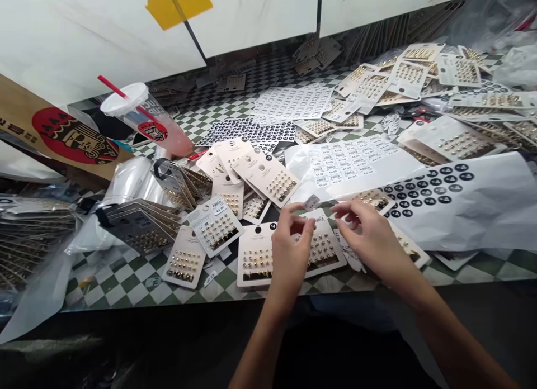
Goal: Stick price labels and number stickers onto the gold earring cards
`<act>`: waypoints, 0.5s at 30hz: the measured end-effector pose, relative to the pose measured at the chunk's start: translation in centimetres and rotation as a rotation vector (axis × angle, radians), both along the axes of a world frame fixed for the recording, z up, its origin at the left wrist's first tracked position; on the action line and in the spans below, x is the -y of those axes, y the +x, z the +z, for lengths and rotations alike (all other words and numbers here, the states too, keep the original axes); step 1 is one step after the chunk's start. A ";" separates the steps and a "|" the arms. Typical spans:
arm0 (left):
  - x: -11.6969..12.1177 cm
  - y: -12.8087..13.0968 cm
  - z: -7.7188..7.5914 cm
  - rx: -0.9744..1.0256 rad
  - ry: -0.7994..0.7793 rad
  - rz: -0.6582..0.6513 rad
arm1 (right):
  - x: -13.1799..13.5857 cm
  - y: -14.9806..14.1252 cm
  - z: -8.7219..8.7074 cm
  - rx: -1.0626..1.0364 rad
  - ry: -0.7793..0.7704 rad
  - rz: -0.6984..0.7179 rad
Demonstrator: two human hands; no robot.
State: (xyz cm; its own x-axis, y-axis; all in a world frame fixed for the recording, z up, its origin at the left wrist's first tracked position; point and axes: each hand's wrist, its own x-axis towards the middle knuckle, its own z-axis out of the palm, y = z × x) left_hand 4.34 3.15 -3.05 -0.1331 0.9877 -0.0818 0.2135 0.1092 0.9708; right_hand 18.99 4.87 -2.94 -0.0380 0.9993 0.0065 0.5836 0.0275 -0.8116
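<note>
Fingers of the left hand (pixel 291 235) draw together at a small price tag (pixel 311 202) (grip unclear), the right hand (pixel 364 229) curved, fingers apart, just beside it, above a stud-earring card (pixel 255 260) near the table's (pixel 126 288) front edge.
</note>
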 end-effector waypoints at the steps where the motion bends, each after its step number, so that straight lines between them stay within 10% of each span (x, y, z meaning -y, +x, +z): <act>1: 0.1 -0.1 0.1 -0.002 0.007 0.026 | 0.0 0.1 0.2 -0.037 -0.009 -0.006; 15: 1.3 -0.2 0.5 -0.183 0.137 0.063 | 1.3 -1.3 1.1 -0.336 0.163 0.124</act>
